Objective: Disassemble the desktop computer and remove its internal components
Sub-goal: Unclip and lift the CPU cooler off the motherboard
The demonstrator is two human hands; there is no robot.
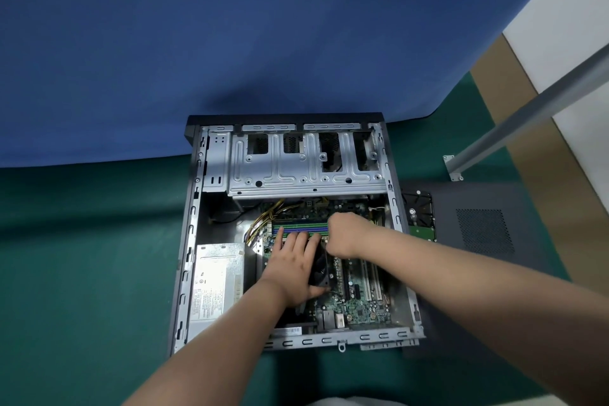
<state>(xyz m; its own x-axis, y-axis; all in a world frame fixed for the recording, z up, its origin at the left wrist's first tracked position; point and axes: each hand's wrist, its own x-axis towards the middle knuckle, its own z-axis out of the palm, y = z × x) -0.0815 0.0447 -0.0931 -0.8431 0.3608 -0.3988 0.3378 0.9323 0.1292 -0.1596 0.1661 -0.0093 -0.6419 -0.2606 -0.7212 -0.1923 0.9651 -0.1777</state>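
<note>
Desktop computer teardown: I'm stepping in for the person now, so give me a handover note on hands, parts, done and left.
Left hand lies flat on the black CPU fan. Right hand is curled at the fan's far edge; its grip is hidden.
Done: side panel off, hard drive lying out right of the case.
Left: fan, motherboard, power supply, yellow cables.

Green floor mat (pixel 82 257), blue backdrop cloth (pixel 230 49), grey metal pole (pixel 527 112).

Right hand's fingers (pixel 342 219) curled out of sight; cooler fan (pixel 320 269) mostly under left hand (pixel 294 269).
</note>
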